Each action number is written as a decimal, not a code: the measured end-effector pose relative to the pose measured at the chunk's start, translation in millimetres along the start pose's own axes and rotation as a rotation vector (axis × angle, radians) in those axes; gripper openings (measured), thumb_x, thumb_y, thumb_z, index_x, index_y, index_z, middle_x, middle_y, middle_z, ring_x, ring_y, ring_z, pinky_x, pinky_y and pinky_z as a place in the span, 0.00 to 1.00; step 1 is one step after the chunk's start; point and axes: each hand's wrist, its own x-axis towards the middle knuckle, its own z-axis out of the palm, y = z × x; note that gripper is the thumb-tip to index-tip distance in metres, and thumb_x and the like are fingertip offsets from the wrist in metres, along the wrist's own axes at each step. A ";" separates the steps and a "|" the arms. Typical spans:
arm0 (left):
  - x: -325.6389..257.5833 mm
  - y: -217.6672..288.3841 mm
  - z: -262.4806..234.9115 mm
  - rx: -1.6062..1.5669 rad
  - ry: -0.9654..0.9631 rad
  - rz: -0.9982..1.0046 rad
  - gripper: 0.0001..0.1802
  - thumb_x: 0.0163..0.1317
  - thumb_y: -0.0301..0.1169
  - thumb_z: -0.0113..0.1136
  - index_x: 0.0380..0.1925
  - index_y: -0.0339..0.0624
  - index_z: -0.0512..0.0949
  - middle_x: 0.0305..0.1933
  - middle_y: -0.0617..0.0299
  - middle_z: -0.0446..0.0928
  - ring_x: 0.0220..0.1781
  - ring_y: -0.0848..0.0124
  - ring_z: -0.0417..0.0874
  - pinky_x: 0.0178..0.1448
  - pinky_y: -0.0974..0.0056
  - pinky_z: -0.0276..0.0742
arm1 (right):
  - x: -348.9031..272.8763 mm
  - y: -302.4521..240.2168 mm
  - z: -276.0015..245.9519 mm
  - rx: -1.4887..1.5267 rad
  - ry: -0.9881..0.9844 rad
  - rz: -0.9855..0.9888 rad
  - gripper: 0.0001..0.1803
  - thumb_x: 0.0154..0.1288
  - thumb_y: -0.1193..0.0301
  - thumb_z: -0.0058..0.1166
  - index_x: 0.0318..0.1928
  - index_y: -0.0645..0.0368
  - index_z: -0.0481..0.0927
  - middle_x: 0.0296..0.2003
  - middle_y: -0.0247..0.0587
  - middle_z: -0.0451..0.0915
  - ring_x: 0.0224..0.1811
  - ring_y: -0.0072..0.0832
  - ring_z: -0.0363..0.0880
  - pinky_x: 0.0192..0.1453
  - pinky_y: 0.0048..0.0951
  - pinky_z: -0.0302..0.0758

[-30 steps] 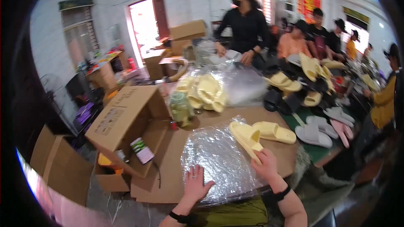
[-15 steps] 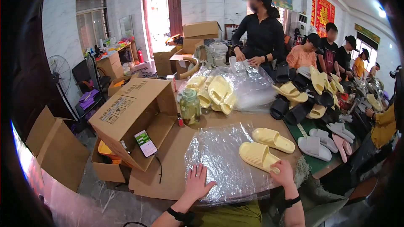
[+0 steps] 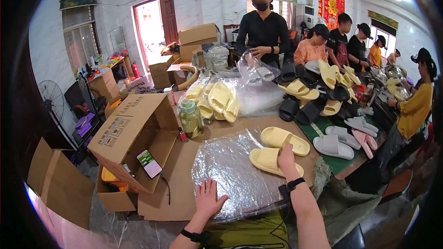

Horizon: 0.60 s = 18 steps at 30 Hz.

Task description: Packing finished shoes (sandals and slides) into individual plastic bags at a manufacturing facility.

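Note:
My left hand (image 3: 210, 199) lies flat with its fingers spread on the near left part of the clear plastic bags (image 3: 226, 170), which are spread over the cardboard. A pair of pale yellow slippers rests at the right side of the plastic, soles down and toes pointing left. My right hand (image 3: 287, 160) reaches across the nearer slipper (image 3: 265, 160). Its fingers are bent together at the near edge of the farther slipper (image 3: 295, 144), seeming to grip it; the fingertips are partly hidden.
An open carton (image 3: 131, 133) stands at left with a phone (image 3: 149, 163) on its edge. A green-lidded jar (image 3: 190, 119) stands behind the plastic, near bagged yellow slippers (image 3: 224, 101). Piled and grey slippers (image 3: 333, 145) lie at right. A co-worker (image 3: 263, 30) stands across the table.
My right hand has left the heel of the nearer slipper and moved forward and left to the farther one. My left hand stays flat on the plastic. The head view has turned rightward.

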 end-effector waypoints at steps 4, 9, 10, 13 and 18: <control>-1.5 -1.0 -2.2 -0.014 -0.014 -0.031 0.50 0.64 0.66 0.50 0.72 0.35 0.60 0.78 0.43 0.56 0.80 0.43 0.49 0.80 0.40 0.41 | -5.4 9.7 -5.2 -0.307 0.128 -0.223 0.09 0.58 0.69 0.59 0.39 0.58 0.84 0.45 0.51 0.75 0.48 0.47 0.74 0.52 0.46 0.77; 0.6 -1.3 -1.6 0.012 -0.031 -0.035 0.50 0.65 0.66 0.49 0.72 0.35 0.59 0.79 0.44 0.55 0.81 0.44 0.47 0.81 0.41 0.39 | 0.5 29.0 -22.4 -0.248 0.285 -0.223 0.08 0.55 0.72 0.58 0.37 0.59 0.81 0.40 0.47 0.77 0.47 0.49 0.74 0.50 0.48 0.75; -0.4 -2.0 -1.6 0.027 -0.036 -0.037 0.50 0.65 0.66 0.50 0.73 0.35 0.59 0.79 0.43 0.54 0.81 0.44 0.47 0.81 0.41 0.39 | -4.3 27.7 -32.8 -0.137 0.338 -0.205 0.08 0.54 0.74 0.58 0.37 0.60 0.79 0.39 0.48 0.76 0.46 0.49 0.74 0.49 0.48 0.74; 1.4 -2.3 0.1 0.029 -0.019 -0.018 0.51 0.64 0.66 0.50 0.73 0.35 0.58 0.79 0.43 0.54 0.81 0.44 0.47 0.81 0.41 0.39 | -21.5 14.9 -63.5 0.030 0.503 -0.289 0.11 0.52 0.80 0.56 0.38 0.62 0.75 0.38 0.50 0.75 0.45 0.52 0.74 0.48 0.50 0.72; -1.9 -4.4 -3.5 -0.006 0.012 0.014 0.33 0.66 0.61 0.52 0.68 0.64 0.72 0.77 0.37 0.55 0.79 0.37 0.50 0.79 0.36 0.42 | -74.0 -51.4 -89.1 0.209 0.292 -0.271 0.12 0.52 0.80 0.55 0.39 0.63 0.72 0.37 0.53 0.74 0.44 0.55 0.73 0.47 0.49 0.71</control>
